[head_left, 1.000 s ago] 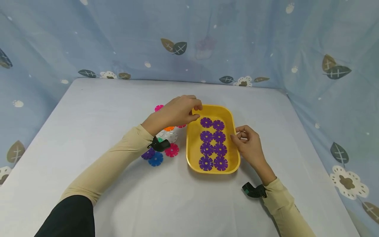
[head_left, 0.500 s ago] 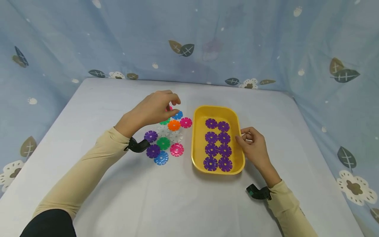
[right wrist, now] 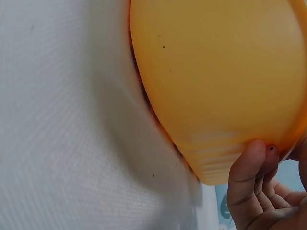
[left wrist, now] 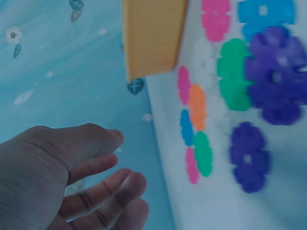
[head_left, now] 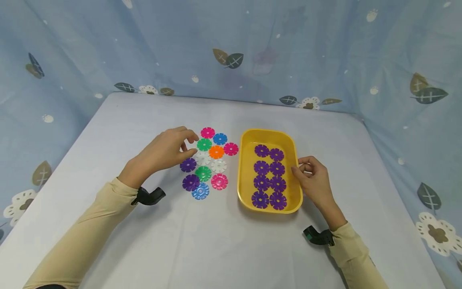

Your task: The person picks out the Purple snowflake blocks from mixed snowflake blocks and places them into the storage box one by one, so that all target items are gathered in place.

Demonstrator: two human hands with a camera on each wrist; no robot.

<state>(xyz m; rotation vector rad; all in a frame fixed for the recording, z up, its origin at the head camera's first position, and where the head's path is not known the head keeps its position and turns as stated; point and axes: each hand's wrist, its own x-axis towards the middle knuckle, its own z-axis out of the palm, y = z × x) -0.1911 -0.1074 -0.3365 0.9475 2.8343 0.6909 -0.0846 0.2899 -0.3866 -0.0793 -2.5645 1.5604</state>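
My left hand (head_left: 160, 152) hovers at the left edge of a cluster of plastic snowflake discs, fingers loosely bent and holding nothing. Pink, blue, green, orange, white and purple pieces lie flat there, among them a purple disc (head_left: 188, 165) just below the fingertips. In the left wrist view the same hand (left wrist: 91, 177) has a gap between thumb and fingers. My right hand (head_left: 315, 180) grips the right rim of a yellow tray (head_left: 249, 138), thumb on the rim. The right wrist view shows curled fingertips against the tray's outer wall (right wrist: 216, 81). Paired purple discs (head_left: 269, 176) lie inside the tray.
A white cloth covers the table (head_left: 231, 249). Behind it and at both sides hangs a blue patterned curtain (head_left: 231, 36). The tray stands right of the loose discs, close to a pink disc (head_left: 231, 149).
My left hand has drawn back leftward from above the tray's edge, past the loose discs, uncovering them. My right hand stays at the tray rim. The head view has shifted slightly.
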